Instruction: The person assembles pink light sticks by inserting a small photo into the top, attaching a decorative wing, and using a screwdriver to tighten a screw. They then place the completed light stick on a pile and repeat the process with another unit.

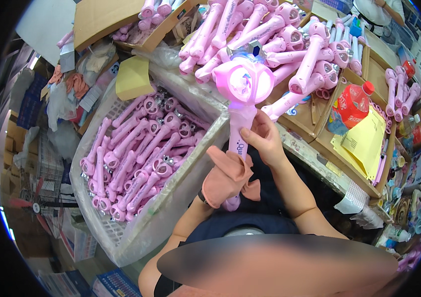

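I hold a pink toy wand upright in front of me, its round head lit up with a bluish glow. My left hand, in a peach fabric glove, grips the lower handle. My right hand, bare, clasps the handle just above, thumb pressed on its front. The wand's bottom end pokes out under the glove.
A white plastic basket lined with clear film, full of pink wands, stands at my left. A heap of the same wands covers the workbench ahead. A red bottle, yellow papers and cardboard boxes lie around.
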`<state>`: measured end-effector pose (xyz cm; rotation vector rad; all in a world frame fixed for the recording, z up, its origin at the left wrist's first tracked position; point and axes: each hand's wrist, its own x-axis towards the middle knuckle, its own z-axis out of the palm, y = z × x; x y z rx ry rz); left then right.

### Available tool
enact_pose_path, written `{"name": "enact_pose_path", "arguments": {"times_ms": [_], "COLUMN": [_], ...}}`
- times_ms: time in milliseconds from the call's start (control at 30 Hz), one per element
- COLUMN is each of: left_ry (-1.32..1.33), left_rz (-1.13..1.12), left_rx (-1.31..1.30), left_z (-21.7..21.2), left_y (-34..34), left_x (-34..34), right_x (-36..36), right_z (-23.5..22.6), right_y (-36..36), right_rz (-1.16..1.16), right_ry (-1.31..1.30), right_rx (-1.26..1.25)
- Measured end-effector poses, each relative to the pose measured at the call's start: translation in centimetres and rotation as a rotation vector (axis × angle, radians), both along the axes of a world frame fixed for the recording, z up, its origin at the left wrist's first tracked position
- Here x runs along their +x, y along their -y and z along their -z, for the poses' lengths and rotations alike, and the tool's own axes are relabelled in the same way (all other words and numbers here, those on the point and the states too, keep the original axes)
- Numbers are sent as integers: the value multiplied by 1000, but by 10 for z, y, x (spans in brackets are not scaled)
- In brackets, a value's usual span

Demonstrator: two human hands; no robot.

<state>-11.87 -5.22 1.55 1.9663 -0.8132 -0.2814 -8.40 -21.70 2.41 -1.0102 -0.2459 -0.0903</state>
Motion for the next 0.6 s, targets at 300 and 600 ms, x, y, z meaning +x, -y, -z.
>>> {"name": "enact_pose_path", "arguments": {"times_ms": [300, 600], "left_ry": [155, 539], "left_rz": [-76, 95], "left_rx": [181, 328], "left_z": [11, 11], "left_y": [-1, -9], "left_x": [0, 7], "right_x": [1, -3], "right_z": [-5, -1], "right_y": [5, 3], "right_rz": [4, 88], "right_ry": [5, 123], "right_rx": [-122, -228]}}
